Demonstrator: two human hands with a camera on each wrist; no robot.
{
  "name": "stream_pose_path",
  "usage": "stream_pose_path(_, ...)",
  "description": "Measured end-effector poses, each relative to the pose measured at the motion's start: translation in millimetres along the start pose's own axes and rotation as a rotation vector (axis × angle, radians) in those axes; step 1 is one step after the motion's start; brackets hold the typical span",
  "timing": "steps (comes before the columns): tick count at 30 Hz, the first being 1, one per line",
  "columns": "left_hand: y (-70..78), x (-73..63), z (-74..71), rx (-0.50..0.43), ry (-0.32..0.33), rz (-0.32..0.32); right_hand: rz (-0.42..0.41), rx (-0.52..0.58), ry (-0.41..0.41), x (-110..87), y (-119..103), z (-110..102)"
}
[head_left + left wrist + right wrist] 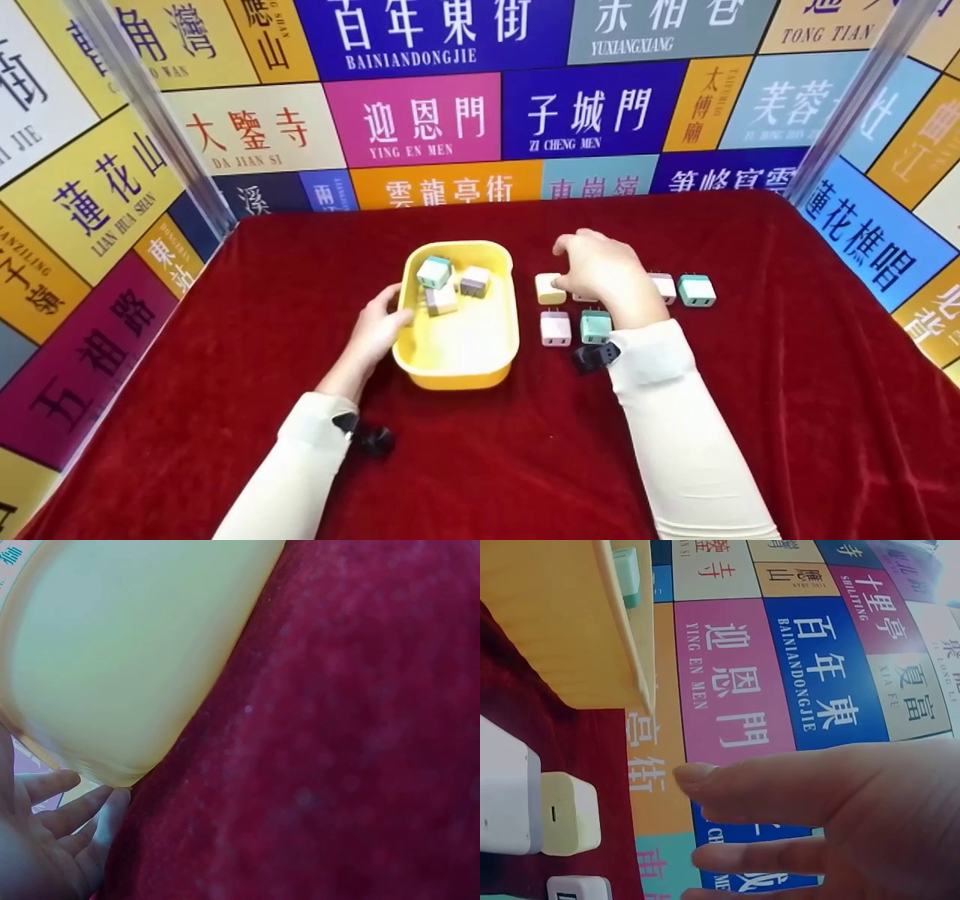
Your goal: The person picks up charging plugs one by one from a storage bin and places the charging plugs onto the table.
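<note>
My left hand (381,322) holds the left side of a yellow plastic bin (454,381), its thumb over the rim and its fingers along the outer wall. Inside lie a green-and-white USB charger (434,272), a greyish purple one (475,281) and a third charger (442,301) with a white-and-grey body. Over a group of chargers to the right hovers my right hand (604,274), its fingers extended and nothing between them in the right wrist view. Closest to its fingertips is a pale yellow charger (550,289); a pink charger (584,296) is partly hidden beneath the hand.
Nearer me stand a lilac-pink charger (555,330) and a green charger (595,328). Past the right hand are another pinkish charger (663,288) and a green-and-white charger (697,291). Red velvet cloth (480,465) covers the table; sign-printed panels (420,120) surround it.
</note>
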State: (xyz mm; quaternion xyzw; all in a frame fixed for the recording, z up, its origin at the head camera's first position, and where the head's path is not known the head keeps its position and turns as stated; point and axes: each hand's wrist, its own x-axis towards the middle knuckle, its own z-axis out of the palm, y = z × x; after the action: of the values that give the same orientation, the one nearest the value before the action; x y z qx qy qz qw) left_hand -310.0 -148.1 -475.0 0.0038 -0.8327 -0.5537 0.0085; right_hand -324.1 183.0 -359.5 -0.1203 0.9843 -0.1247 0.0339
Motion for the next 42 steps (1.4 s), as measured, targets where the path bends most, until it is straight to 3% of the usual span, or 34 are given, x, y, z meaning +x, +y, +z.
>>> stream_pose_path(7, -0.4, 0.3, 0.2, -0.002, 0.009, 0.008, -0.076, 0.023, 0.128, 2.3, -16.3, 7.1)
stream_pose_path(14, -1.1, -0.4, 0.3, 0.004, 0.014, 0.012, -0.137, 0.091, 0.168, 2.1, -30.9, 10.4)
stream_pose_path(21, -0.7, -0.1, 0.4, 0.007, 0.014, 0.005, -0.269, 0.111, 0.265, 5.4, -47.2, 20.7)
stream_pose_path(26, 0.0, -0.2, 0.8, 0.006, 0.012, 0.003, -0.362, 0.075, 0.286, 8.2, -67.4, 39.2)
stream_pose_path(33, -1.1, 0.4, 0.6, 0.01, 0.013, 0.008, -0.49, 0.061, 0.259, 15.4, -89.4, 75.5)
stream_pose_path(42, -0.3, 0.0, 0.0, 0.011, 0.016, 0.016, -0.416, 0.055, 0.104, 22.4, -85.5, 103.5)
